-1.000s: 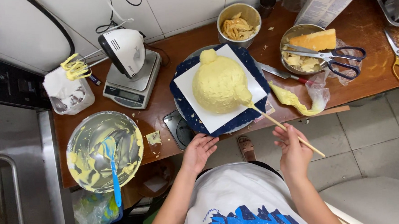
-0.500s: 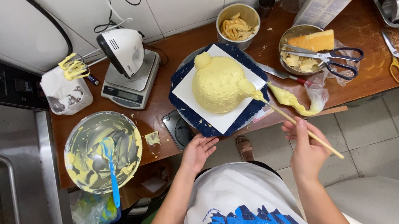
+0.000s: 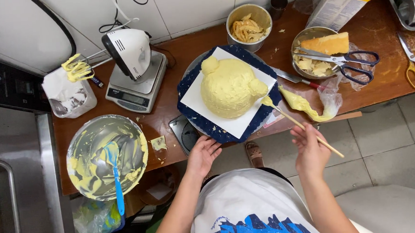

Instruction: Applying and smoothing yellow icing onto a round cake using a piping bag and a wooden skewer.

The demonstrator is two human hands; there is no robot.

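Turntable (image 3: pixel 189 131) mostly hidden under cake board (image 3: pixel 192 100)

Your left hand (image 3: pixel 203 154) sits at the counter's front edge, hemmed by the blue board (image 3: pixel 187 87) ahead and the mixing bowl (image 3: pixel 106 156) to its left; bare wood lies between them. Right of the cake (image 3: pixel 228 87), the piping bag (image 3: pixel 306 104) and knife (image 3: pixel 294 78) crowd the way. Your right hand (image 3: pixel 309 151) hangs off the counter, over open floor.
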